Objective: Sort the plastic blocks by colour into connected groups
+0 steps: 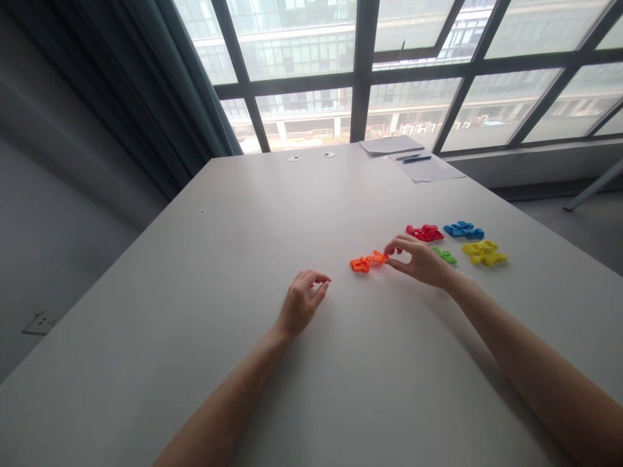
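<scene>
My right hand (411, 258) pinches the right end of an orange plastic piece (378, 258) between thumb and fingers, low over the white table. Touching or close against that piece on its left is another orange plastic piece (360, 264); whether the two are joined I cannot tell. My left hand (302, 299) rests on the table to the left of the orange pieces, apart from them. Its thumb and index fingertips come together with nothing visible in them. Behind my right hand lie light green pieces (444, 255), partly hidden by it.
Beyond my right hand lie small piles of red pieces (424, 233), blue pieces (464, 229) and yellow pieces (485, 253). Papers (433, 170) with pens (416, 158) lie at the far right of the white table (195, 292). Windows and a dark curtain (160, 84) stand behind.
</scene>
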The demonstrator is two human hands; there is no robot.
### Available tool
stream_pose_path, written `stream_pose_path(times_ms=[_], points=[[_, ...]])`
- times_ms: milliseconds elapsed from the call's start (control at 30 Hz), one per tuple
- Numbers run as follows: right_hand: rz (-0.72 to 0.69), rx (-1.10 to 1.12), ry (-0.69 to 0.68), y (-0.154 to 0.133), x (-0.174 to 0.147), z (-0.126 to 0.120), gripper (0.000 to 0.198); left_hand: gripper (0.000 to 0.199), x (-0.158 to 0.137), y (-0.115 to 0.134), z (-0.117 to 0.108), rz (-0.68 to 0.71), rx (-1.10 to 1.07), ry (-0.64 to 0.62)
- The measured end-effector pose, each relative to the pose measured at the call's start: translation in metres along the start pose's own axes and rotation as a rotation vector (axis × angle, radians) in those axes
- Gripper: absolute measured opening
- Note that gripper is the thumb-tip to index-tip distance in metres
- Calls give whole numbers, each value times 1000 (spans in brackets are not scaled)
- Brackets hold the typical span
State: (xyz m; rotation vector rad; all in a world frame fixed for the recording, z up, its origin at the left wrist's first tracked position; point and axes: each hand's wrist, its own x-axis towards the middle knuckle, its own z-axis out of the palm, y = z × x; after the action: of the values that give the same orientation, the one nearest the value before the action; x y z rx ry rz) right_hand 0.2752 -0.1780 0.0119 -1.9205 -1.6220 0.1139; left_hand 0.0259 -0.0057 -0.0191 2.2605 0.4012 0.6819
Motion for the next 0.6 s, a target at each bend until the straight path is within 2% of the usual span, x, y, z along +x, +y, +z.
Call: stream_pose_path(times_ms=[267,600], points=[[-35,4,-111,3,-2,-4,14,12,0,0,0,-1,-2,-4],[-30,-22,-142,4,-1,5,25,12,0,1,-1,-1,-9,-4]])
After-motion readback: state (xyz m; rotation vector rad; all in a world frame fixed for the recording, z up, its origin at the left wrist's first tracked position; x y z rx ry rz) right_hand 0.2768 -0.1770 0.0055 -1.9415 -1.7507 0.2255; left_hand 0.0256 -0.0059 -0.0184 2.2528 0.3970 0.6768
